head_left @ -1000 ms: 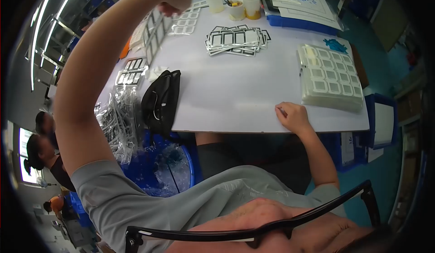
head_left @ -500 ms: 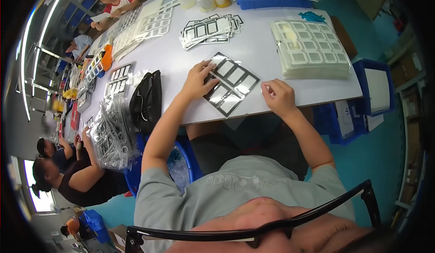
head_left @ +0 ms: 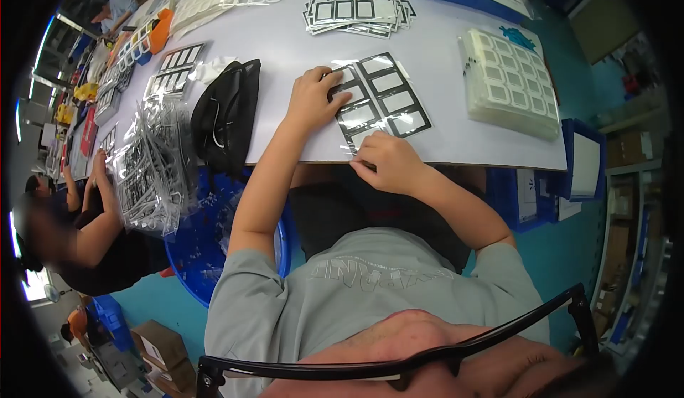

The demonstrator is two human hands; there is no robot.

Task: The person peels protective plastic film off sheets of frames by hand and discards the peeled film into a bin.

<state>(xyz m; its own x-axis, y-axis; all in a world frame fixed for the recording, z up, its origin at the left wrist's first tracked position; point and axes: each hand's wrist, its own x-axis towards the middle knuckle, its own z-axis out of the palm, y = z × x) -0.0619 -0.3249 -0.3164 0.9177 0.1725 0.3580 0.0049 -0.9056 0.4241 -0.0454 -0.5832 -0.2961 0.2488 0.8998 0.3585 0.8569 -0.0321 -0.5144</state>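
left hand [head_left: 311, 100] on black-framed sheet [head_left: 381, 95], upside-down lettering [head_left: 349, 272] on shirt [head_left: 370, 298]

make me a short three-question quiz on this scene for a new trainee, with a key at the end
1. Multiple choice: which thing are the fingers of the left hand on?
a) a cardboard box
b) a black-framed sheet
c) a blue tub

2. True or false: the right hand is at the near edge of that sheet.

3. Fill in the blank: the black pouch lies to the ____ of the left hand.

Key: 1. b; 2. true; 3. left
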